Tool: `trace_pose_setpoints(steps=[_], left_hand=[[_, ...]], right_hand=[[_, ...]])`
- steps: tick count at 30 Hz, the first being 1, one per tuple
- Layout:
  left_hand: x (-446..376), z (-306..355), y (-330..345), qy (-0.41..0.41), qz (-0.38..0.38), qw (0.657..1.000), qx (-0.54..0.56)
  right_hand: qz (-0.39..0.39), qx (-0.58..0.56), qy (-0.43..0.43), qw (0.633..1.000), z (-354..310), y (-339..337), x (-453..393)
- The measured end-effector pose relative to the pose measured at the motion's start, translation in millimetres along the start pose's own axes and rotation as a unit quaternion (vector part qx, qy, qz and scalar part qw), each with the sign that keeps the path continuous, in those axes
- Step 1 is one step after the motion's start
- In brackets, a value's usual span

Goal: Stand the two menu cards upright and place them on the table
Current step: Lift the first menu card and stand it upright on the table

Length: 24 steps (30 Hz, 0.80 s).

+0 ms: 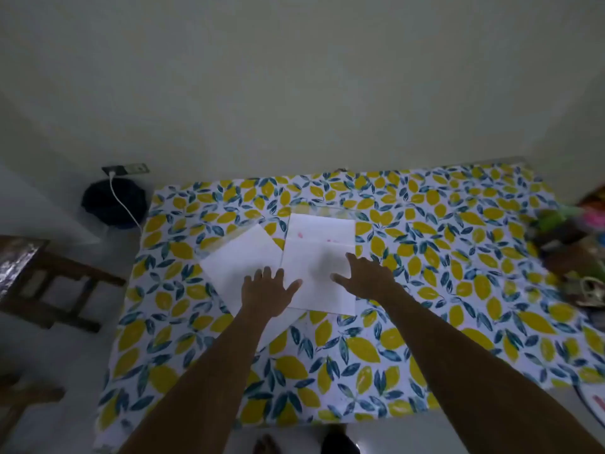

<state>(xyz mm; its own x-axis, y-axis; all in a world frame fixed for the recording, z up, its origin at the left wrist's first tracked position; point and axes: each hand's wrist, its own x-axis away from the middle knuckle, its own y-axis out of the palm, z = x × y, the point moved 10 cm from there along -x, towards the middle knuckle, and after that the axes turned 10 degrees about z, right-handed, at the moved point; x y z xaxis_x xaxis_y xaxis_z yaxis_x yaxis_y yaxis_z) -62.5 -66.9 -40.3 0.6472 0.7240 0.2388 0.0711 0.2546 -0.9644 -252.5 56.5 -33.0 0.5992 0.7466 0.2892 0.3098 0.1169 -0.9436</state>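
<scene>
two white menu cards lie flat on the bench point(425, 322), which is covered in a cloth printed with yellow lemons and blue leaves. left menu card point(239, 257) sits turned at an angle, corner pointing away; right menu card point(319, 237) lies squarer to the bench edge, with a crease line across its upper part and faint pink marks near that line. the two cards meet or overlap along their inner edges, cannot tell which lies on top. left hand point(266, 294) is over the near part of the angled card, palm down, fingers point(266, 273) spread apart, nothing gripped. right hand point(366, 276) is over the right edge of the squarer card, palm down, fingers apart and reaching forward, thumb out toward the card's middle; a soft shadow shows on the card beneath it. cannot tell whether either palm presses the paper or hangs just above. both forearms bare, entering from the bottom of the view. neither card is upright. beyond the bench's left edge: a dark round bin point(113, 204) with a white cable point(122, 204) running down from a wall socket, and a wooden chair point(49, 283) nearer. blurred coloured clutter point(569, 244) at the right end.
</scene>
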Motion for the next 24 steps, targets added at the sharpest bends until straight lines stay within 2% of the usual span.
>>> trace_pose_setpoints(steps=[6, 10, 13, 17, 20, 24], left_hand=[[-6.4, 14.8, 42.7, -0.046, -0.024, 0.997, 0.057], [-6.1, 22.7, 53.4, -0.082, 0.026, 0.994, 0.069], [-3.3, 24.5, 56.2, -0.110, 0.050, 0.988, 0.098], [-2.3, 20.6, 53.2, -0.154, 0.042, 0.969, 0.190], [5.6, 22.9, 46.6, -0.178, 0.037, 0.947, 0.265], [33.8, 35.8, 38.3, -0.189, 0.049, 0.931, 0.308]], right_hand=[[-0.025, -0.103, 0.051, 0.993, 39.0, 48.5, -5.4], [-0.004, -0.150, 0.034, 0.988, 39.0, 65.0, 3.2], [0.024, -0.205, 0.066, 0.976, 38.9, 68.6, 12.1], [0.029, -0.315, 0.142, 0.938, 54.0, 69.7, 16.3], [0.041, -0.336, 0.156, 0.928, 73.6, 66.0, 22.1], [0.081, -0.365, 0.149, 0.915, 98.3, 47.3, 41.8]])
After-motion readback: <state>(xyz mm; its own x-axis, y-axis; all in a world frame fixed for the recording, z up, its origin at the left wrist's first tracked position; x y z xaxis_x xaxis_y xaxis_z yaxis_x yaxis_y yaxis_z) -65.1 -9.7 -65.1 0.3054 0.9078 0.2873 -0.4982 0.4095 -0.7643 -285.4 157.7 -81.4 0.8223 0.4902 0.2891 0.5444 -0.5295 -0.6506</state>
